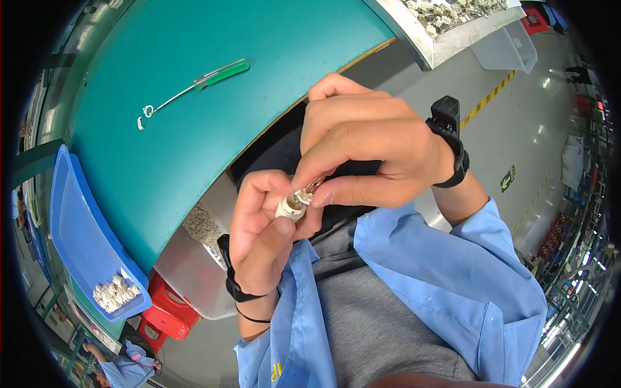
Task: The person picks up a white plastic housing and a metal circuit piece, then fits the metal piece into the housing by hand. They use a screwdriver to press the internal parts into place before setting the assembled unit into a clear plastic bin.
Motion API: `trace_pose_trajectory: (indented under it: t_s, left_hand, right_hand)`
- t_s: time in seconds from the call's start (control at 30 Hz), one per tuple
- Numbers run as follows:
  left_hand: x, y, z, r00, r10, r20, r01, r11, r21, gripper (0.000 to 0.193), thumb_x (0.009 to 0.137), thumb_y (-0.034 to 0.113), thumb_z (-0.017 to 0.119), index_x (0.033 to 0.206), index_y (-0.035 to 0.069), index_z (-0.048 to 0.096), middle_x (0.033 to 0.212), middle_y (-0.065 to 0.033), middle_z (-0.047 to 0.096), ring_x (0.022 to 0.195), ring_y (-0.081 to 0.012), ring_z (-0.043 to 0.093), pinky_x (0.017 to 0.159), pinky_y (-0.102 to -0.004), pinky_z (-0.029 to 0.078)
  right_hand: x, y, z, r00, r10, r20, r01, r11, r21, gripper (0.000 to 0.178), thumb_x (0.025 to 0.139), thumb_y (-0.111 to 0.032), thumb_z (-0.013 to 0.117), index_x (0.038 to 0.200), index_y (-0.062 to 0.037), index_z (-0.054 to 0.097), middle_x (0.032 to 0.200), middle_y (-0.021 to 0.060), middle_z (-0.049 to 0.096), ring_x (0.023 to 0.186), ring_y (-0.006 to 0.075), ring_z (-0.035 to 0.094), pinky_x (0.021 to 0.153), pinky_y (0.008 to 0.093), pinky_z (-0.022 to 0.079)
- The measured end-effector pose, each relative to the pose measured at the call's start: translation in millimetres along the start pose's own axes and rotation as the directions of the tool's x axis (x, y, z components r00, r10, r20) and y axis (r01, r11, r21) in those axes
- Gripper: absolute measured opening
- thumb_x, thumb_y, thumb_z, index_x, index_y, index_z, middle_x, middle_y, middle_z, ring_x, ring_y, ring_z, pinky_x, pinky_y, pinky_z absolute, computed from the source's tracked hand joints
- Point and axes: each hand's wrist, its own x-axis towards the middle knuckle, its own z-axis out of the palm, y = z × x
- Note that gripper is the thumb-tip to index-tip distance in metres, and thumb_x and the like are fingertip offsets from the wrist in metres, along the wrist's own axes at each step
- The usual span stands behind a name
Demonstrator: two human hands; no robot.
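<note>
Head view: the left hand (262, 223) pinched a white cup (288, 211) between thumb and fingers, just off the table (304, 32). The right hand (375, 145) pinched a small reddish metal piece (315, 184) between thumb and forefinger at the cup's mouth, where a pale insert (301, 196) stood partly proud. Work on this cup appeared midway; whether the insert was being fitted or withdrawn could not be told. White parts (115, 294) lay gathered in the blue tray (84, 216), finished or not being unclear. A screwdriver (223, 73) lay unheld, its tip beside a white ring (148, 111). The right fingers hid much of the metal piece; the insert's seating was too small to make out; the bin (479, 30) was cut off above.
</note>
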Motion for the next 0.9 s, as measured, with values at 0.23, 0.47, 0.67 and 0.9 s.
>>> trace_pose_trajectory:
  t_s: [0.23,0.47,0.67,0.9]
  left_hand:
    - [4.0,-8.7,-7.2,0.996,0.012,0.087,0.005,0.981,-0.196,0.038,0.105,0.036,0.045,0.118,0.000,0.042,0.069,-0.0044,0.048,0.057,-0.0103,0.040,0.054,-0.0267,0.032]
    - [9.4,-12.1,-1.6,0.993,0.029,0.117,0.013,0.939,-0.344,0.039,0.106,0.039,0.042,0.116,0.002,0.041,0.064,-0.0022,0.044,0.053,-0.0099,0.037,0.053,-0.0273,0.030]
    - [10.1,-12.7,-4.6,0.992,0.017,0.124,0.020,0.956,-0.292,0.033,0.108,0.038,0.038,0.112,0.005,0.040,0.063,-0.0006,0.038,0.053,-0.0096,0.033,0.054,-0.0279,0.031]
    - [6.5,-5.9,2.4,0.988,-0.077,0.136,0.127,0.904,-0.409,0.030,0.110,0.035,0.033,0.112,0.006,0.040,0.063,0.0004,0.034,0.052,-0.0095,0.029,0.054,-0.0292,0.029]
  right_hand:
    - [6.8,7.8,4.6,0.999,-0.051,0.012,0.051,0.998,0.046,0.016,0.084,-0.014,0.080,0.095,-0.0047,0.073,0.084,0.0036,0.066,0.068,0.0184,0.060,0.074,0.0351,0.042]
    - [11.0,13.7,10.7,0.996,-0.071,0.047,0.069,0.997,0.043,0.015,0.082,-0.013,0.080,0.093,-0.0059,0.073,0.084,0.0033,0.066,0.068,0.0180,0.059,0.071,0.0354,0.040]
    - [12.3,10.7,7.4,0.994,-0.060,0.090,0.062,0.998,-0.025,0.014,0.078,-0.010,0.079,0.090,-0.0055,0.073,0.080,0.0023,0.064,0.063,0.0174,0.057,0.068,0.0360,0.039]
    - [12.7,10.9,9.5,0.994,-0.082,0.071,0.083,0.996,-0.015,0.013,0.076,-0.009,0.079,0.086,-0.0026,0.074,0.077,0.0034,0.063,0.060,0.0169,0.055,0.067,0.0359,0.039]
